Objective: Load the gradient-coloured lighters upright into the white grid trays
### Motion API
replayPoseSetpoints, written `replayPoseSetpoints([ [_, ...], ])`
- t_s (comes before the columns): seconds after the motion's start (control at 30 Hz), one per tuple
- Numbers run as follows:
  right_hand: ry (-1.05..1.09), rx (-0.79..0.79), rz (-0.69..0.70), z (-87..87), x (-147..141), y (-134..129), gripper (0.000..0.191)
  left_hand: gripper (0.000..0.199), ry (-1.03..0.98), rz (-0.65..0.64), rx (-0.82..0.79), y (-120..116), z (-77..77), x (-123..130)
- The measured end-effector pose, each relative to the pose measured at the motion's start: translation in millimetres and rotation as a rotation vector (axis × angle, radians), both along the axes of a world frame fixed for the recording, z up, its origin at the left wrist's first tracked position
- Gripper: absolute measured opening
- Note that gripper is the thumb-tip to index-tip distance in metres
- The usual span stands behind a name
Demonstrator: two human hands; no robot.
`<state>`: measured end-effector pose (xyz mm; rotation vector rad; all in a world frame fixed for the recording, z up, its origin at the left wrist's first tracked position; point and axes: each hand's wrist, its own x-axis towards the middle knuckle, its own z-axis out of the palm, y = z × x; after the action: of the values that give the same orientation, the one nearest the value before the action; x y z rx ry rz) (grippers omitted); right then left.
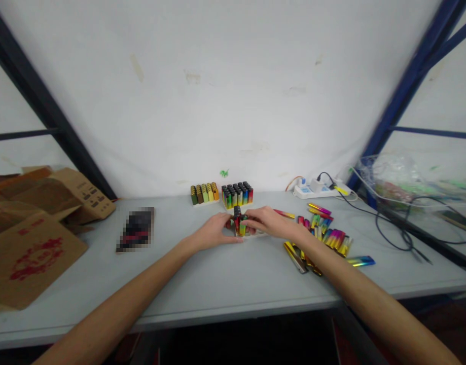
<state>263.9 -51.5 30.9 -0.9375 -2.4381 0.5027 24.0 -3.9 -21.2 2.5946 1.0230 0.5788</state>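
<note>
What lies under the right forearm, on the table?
Shiny, colourful pieces show on both sides of the right forearm; anything directly beneath is covered and can't be seen.

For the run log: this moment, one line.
left hand: beside shiny black-topped multicoloured lighters | right hand: at them | right side: loose metallic multicoloured pieces

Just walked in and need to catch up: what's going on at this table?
A person has both bare hands on a small group of upright, black-topped lighters near the middle of the grey table. The left hand is at the left side, the right hand at the right; the exact grip is too small to tell. Behind, by the wall, stand a yellow-green block and a multicoloured block of similar pieces. Shiny loose pieces lie around the right forearm.
</note>
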Motion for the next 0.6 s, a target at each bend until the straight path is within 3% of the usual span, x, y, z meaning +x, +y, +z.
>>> replayPoseSetpoints([
  [0.27, -0.050, 0.025, 0.084, -4.0, -5, -1, 0.028, 0.061, -0.015, 0.003, 0.002, 0, 0.9, 1],
  [0.43, -0.230, 0.171, -0.044, -10.1, -13, 1, 0.034, 0.063, -0.017, -0.013, -0.010, 0, 1.5, 0],
  [0.6, -0.258, 0.103, -0.039, 3.4, 2, 1, 0.047, 0.058, -0.052, -0.025, -0.033, -4, 5.1, 0],
])
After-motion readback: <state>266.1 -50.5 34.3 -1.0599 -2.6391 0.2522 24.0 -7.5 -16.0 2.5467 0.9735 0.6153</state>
